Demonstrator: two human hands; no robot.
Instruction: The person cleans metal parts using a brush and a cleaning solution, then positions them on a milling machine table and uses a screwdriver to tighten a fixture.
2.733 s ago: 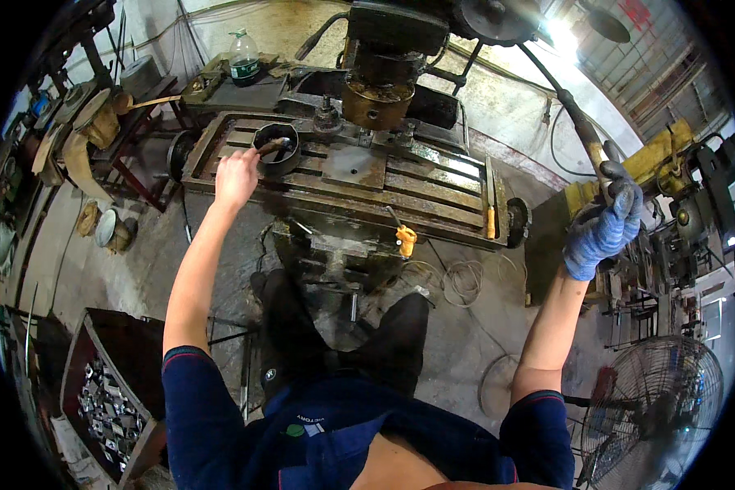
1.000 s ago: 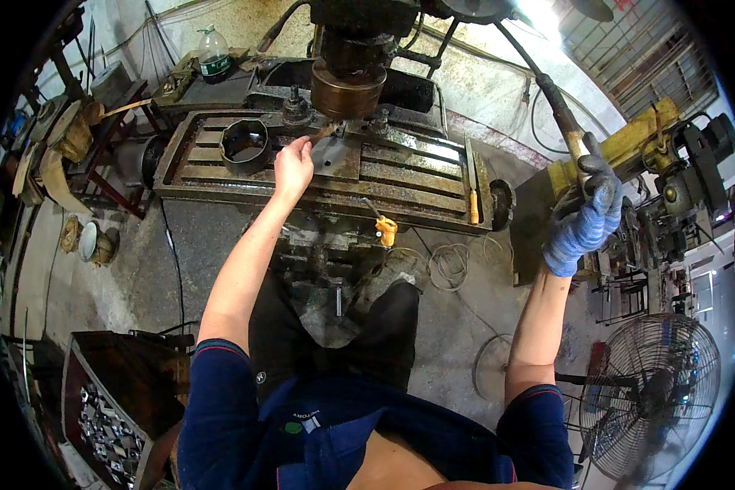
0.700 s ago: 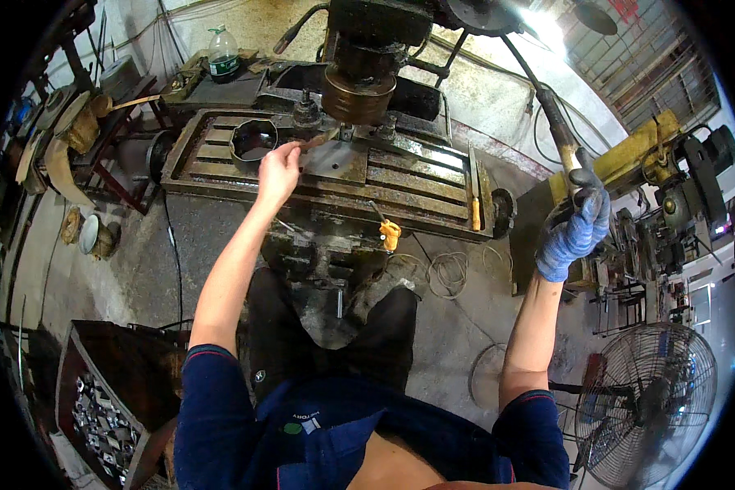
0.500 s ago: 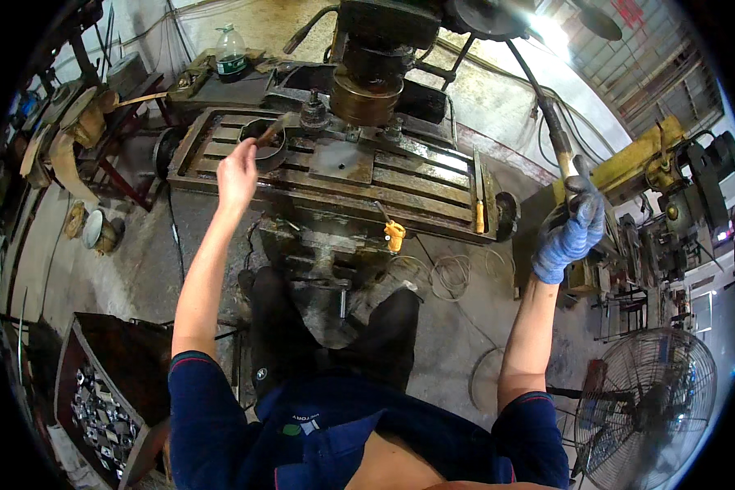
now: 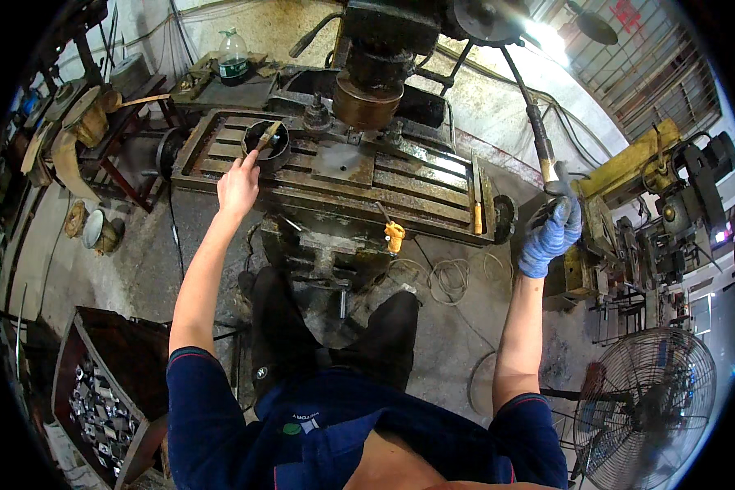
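Observation:
My bare left hand (image 5: 238, 186) is closed around a brush (image 5: 268, 137). The brush's end is over a round dark pot (image 5: 278, 155), which stands on the left part of the slotted machine table (image 5: 420, 196). On the right, my right hand (image 5: 552, 233), in a blue-grey glove, grips the lower end of a long lever (image 5: 541, 135) that slopes down from the machine head. A flat metal plate (image 5: 341, 163) lies mid-table below the round spindle (image 5: 366, 102). A file with a yellow handle (image 5: 478, 214) rests at the table's right end.
A yellow switch box (image 5: 394, 235) hangs at the table's front edge. At lower left is a bin (image 5: 139, 437) of small metal parts. A caged fan (image 5: 649, 408) stands at lower right. Coiled cable (image 5: 451, 278) lies on the floor. A plastic bottle (image 5: 233, 59) is at back left.
My right hand and the lever's lower end have shifted left and slightly down. In my left hand, the brush has tilted more upright over the pot.

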